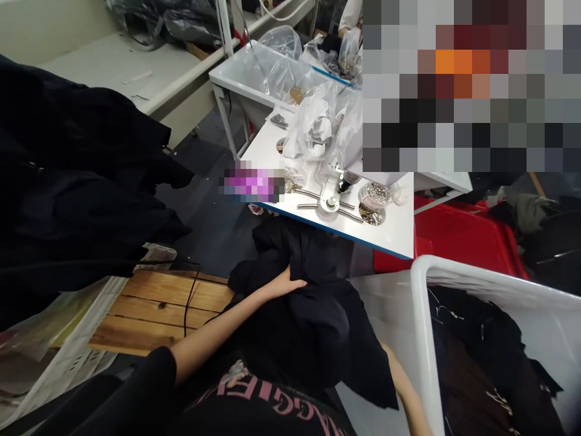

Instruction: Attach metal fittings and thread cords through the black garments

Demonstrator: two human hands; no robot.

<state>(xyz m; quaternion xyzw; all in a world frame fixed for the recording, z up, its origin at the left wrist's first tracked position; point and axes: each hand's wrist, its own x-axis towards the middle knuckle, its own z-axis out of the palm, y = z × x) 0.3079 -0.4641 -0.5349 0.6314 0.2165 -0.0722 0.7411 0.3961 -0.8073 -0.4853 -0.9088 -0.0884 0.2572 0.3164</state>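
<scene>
one white bin (420,315) holds dark cloth (476,351); left hand (284,283) grips black garment (318,321).

- Left forearm (218,330), bare, stretches forward and to the right from the lower left.
- Left hand (285,283) lies palm down with the thumb on top; its fingers are hidden.
- Right forearm (405,387), bare, angles up at lower right; the right hand is out of sight.

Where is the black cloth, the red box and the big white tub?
black cloth (318,327): head view, on the bunched fabric over the lap.
red box (458,233): head view, on its flat red top.
white tub (476,275): head view, on its near rim.
</scene>
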